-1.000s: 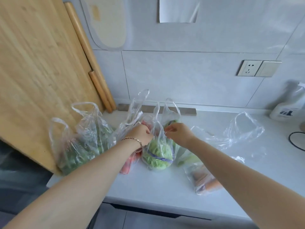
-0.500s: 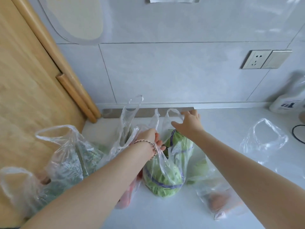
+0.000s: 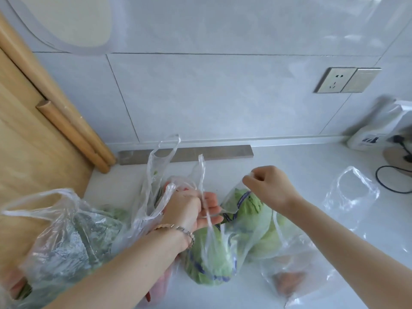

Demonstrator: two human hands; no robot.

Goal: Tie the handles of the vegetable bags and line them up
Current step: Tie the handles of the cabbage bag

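Note:
A clear plastic bag holding a green cabbage [image 3: 211, 264] stands in the middle of the white counter. My left hand [image 3: 191, 210] grips its left handle, whose end sticks up above my fingers. My right hand [image 3: 267, 186] pinches the bag's right handle and holds it up and to the right. Left of it stand a bag of leafy greens [image 3: 66, 244] and a bag with red vegetables [image 3: 160, 288], their handles loose. On the right lies a bag with orange vegetables [image 3: 289, 279], partly behind the cabbage bag.
An empty clear bag [image 3: 352, 192] lies on the counter [image 3: 289, 166] to the right. A spray bottle [image 3: 374, 130] and a black cable [image 3: 388, 181] sit at the far right. A wooden board [image 3: 33, 141] leans on the left. A wall socket [image 3: 334, 80] is above.
The view has come closer. My right hand has drawn back from the far handle and now lifts it to the right. My left hand has turned palm-up with its handle.

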